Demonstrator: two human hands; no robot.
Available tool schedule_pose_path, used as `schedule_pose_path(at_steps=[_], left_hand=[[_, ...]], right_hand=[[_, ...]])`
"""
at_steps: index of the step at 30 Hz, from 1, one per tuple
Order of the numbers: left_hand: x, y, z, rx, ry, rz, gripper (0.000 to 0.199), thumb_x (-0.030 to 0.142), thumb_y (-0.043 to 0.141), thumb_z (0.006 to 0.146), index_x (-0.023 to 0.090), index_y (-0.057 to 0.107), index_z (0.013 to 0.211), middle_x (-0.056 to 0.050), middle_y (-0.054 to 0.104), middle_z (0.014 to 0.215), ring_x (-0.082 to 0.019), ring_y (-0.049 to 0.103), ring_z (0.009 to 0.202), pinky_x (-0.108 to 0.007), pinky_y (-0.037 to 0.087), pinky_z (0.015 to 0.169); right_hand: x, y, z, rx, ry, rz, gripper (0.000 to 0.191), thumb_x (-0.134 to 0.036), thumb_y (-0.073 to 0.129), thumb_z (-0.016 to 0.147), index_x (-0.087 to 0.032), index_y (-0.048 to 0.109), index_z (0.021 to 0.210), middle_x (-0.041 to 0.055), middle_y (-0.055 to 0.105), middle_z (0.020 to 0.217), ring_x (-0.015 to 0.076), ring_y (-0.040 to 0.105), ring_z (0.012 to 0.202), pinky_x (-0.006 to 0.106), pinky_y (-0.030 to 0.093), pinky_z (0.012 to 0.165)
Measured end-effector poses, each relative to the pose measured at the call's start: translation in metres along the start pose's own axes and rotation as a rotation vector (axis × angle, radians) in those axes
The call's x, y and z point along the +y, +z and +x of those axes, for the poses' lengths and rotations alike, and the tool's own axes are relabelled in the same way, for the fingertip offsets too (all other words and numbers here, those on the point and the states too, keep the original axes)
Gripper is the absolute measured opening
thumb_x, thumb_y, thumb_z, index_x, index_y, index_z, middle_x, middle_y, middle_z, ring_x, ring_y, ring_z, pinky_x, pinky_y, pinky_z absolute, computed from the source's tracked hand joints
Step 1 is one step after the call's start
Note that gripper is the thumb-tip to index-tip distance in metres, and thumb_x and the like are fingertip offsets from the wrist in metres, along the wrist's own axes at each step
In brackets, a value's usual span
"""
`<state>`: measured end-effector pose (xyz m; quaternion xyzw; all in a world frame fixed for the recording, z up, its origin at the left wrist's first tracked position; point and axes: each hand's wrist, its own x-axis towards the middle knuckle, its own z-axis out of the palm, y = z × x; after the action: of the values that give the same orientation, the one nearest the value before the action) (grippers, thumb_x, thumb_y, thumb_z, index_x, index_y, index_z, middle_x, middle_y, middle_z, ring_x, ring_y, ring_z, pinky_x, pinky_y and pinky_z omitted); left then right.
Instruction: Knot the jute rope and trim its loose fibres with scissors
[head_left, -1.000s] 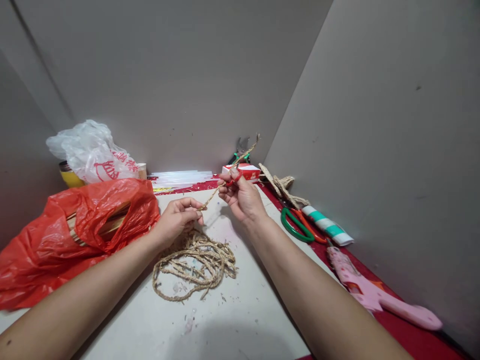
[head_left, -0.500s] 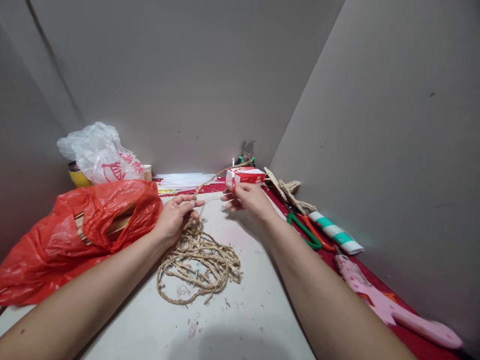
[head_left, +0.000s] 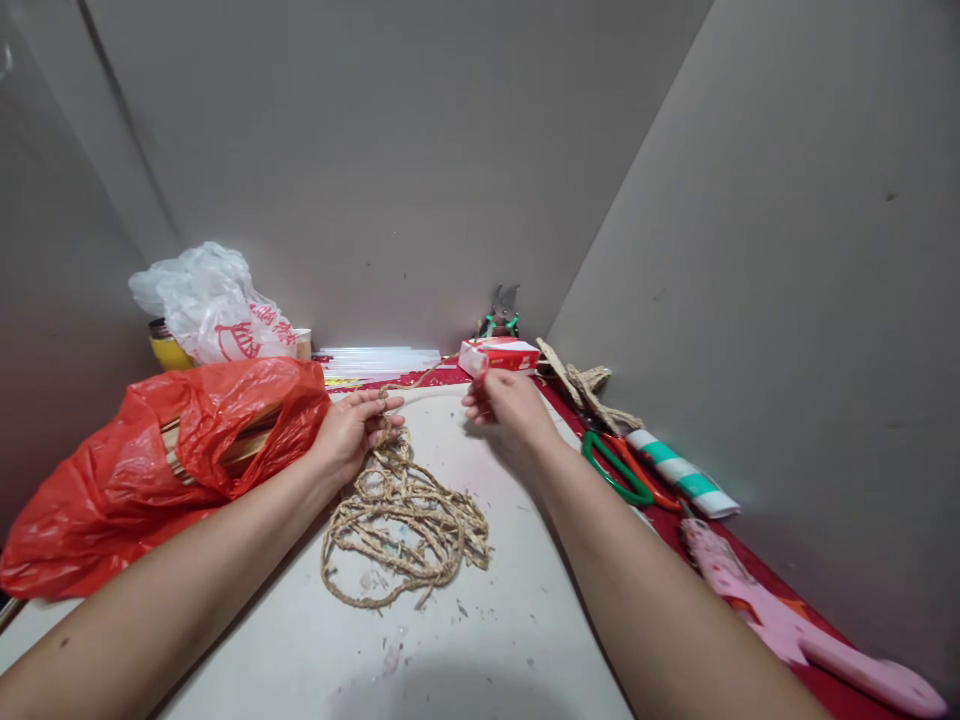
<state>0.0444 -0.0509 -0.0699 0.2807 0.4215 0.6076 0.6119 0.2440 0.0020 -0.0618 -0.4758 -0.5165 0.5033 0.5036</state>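
Your left grip (head_left: 347, 435) pinches the rope (head_left: 420, 490) above the surface (head_left: 525, 570), likely to keep it steady, while your right grip (head_left: 514, 405) is wrapped around red scissors (head_left: 484, 377).

You have two hands: a bare left hand (head_left: 351, 428) and a bare right hand (head_left: 514, 408). Around you: one pile of tan braided straw rope (head_left: 420, 500); two plastic bags, an opaque red bag (head_left: 112, 490) and a translucent white bag (head_left: 217, 305); one pink plastic gun-shaped tool (head_left: 787, 628); one green-and-white striped roll (head_left: 682, 472); one red-and-white box (head_left: 504, 358).
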Motion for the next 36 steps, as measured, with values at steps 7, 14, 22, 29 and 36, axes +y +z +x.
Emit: schedule_pose_path(at_steps=[7, 14, 22, 29, 36], left_hand=[[0.001, 0.002, 0.0, 0.029, 0.032, 0.024, 0.023, 0.006, 0.069, 0.067, 0.014, 0.05, 0.078, -0.01, 0.072, 0.084, -0.011, 0.065, 0.054, -0.015, 0.044, 0.042], [0.003, 0.006, -0.006, 0.032, 0.089, 0.095, 0.023, 0.006, 0.07, 0.064, 0.013, 0.055, 0.079, -0.004, 0.069, 0.07, -0.013, 0.067, 0.058, -0.015, 0.046, 0.044], [0.004, 0.011, -0.012, 0.028, 0.126, 0.167, 0.017, 0.008, 0.066, 0.065, 0.012, 0.057, 0.079, -0.005, 0.07, 0.072, -0.011, 0.066, 0.059, -0.015, 0.047, 0.047], [0.003, 0.011, -0.012, 0.063, 0.151, 0.193, 0.022, 0.011, 0.068, 0.062, 0.014, 0.056, 0.081, -0.002, 0.068, 0.063, -0.014, 0.067, 0.059, -0.017, 0.047, 0.049], [0.001, 0.01, -0.011, 0.082, 0.157, 0.199, 0.024, 0.013, 0.071, 0.061, 0.013, 0.056, 0.079, -0.002, 0.066, 0.062, -0.014, 0.065, 0.056, -0.019, 0.048, 0.05]], right_hand=[[-0.01, 0.0, -0.005, 0.053, -0.176, 0.016, 0.043, -0.059, 0.057, 0.076, -0.02, 0.05, 0.059, 0.0001, 0.055, 0.055, 0.0102, 0.049, 0.045, 0.023, 0.04, 0.043], [-0.007, 0.018, -0.03, -0.364, -0.651, -1.008, 0.026, -0.037, 0.058, 0.077, -0.019, 0.055, 0.058, -0.0012, 0.053, 0.054, 0.0099, 0.039, 0.05, 0.026, 0.023, 0.051], [-0.017, 0.018, -0.033, -0.344, -0.636, -1.347, 0.029, -0.045, 0.053, 0.08, -0.019, 0.064, 0.073, 0.0042, 0.065, 0.065, 0.0138, 0.048, 0.055, 0.028, 0.02, 0.053], [-0.02, 0.021, -0.036, -0.314, -0.596, -1.481, 0.038, -0.05, 0.045, 0.084, -0.019, 0.067, 0.084, 0.0079, 0.07, 0.077, 0.0182, 0.057, 0.065, 0.029, 0.023, 0.058], [-0.018, 0.024, -0.035, -0.342, -0.545, -1.515, 0.039, -0.05, 0.044, 0.085, -0.019, 0.069, 0.085, 0.0089, 0.071, 0.08, 0.019, 0.059, 0.069, 0.029, 0.026, 0.059]])
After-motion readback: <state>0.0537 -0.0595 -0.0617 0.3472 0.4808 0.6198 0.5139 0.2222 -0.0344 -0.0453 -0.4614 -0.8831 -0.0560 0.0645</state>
